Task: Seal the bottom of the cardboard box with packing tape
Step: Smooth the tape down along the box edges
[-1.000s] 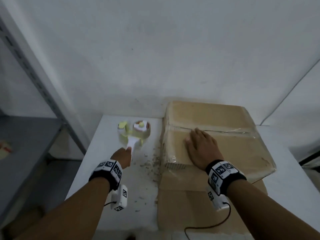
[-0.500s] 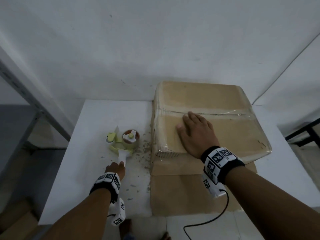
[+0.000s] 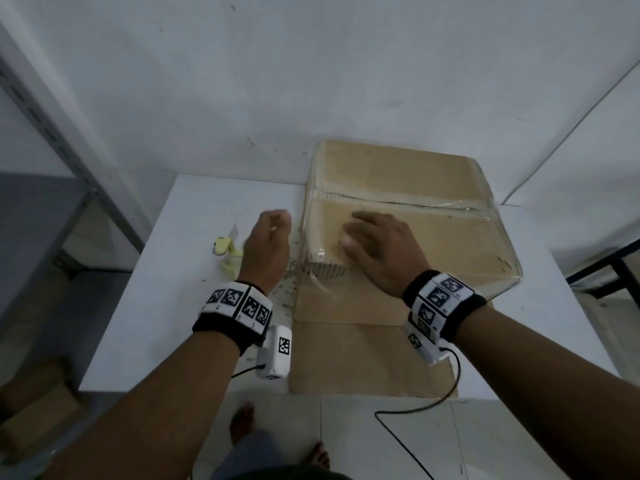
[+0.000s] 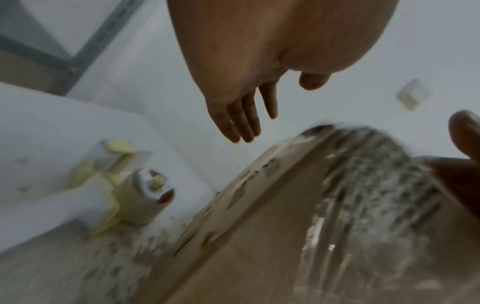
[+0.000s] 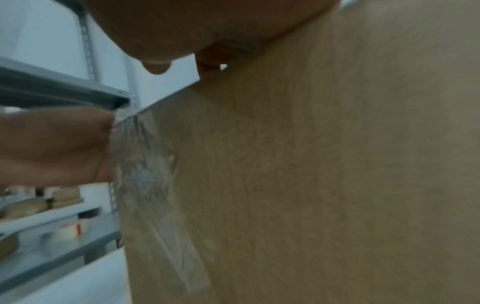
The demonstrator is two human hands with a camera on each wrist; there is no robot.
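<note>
Two hands, head view: right hand (image 3: 377, 251) lies flat, fingers spread, on the cardboard box (image 3: 408, 216); left hand (image 3: 268, 247) hovers at the box's 9 o'clock, over the tape dispenser (image 3: 227, 252) on the white table (image 3: 166, 289).
Left wrist view: left fingers (image 4: 241, 121) hang straight and loose, holding nothing; yellow dispenser (image 4: 124, 185) lies beside the box (image 4: 259, 246).
Right wrist view: palm (image 5: 207, 26) presses the box (image 5: 337, 185); clear tape strip (image 5: 145, 174) at 9 o'clock.
</note>
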